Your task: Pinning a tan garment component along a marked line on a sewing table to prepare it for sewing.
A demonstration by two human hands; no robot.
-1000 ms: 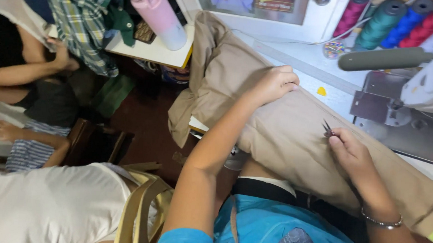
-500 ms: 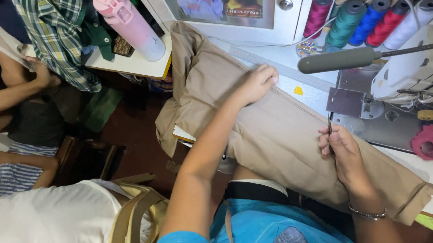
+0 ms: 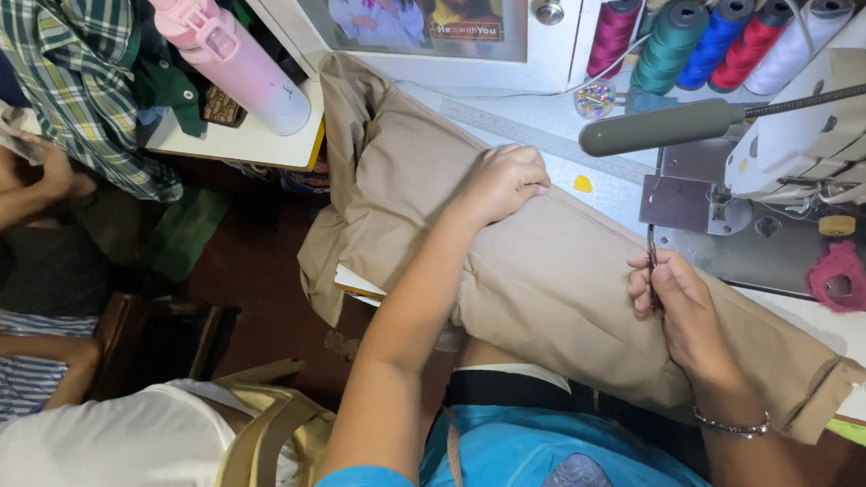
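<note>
A folded tan garment (image 3: 541,280) lies across the edge of the white sewing table (image 3: 549,145). My left hand (image 3: 502,183) rests on top of it with the fingers curled, pressing the cloth down. My right hand (image 3: 674,308) sits on the garment's far edge, pinching small thread snips (image 3: 651,249) whose thin dark blades point up toward the sewing machine (image 3: 841,128). A bracelet rings my right wrist.
Several thread cones (image 3: 711,35) stand at the back. A grey lamp arm (image 3: 660,127) crosses above the metal needle plate (image 3: 681,204). A pink bottle (image 3: 229,51) lies on a side shelf. Other people's arms (image 3: 15,198) and a white-shirted back (image 3: 90,443) are at left.
The view has shifted, so the table and the machine sit lower and further left in frame. My right hand has moved along the garment's edge with the snips. My left hand stays on the cloth.
</note>
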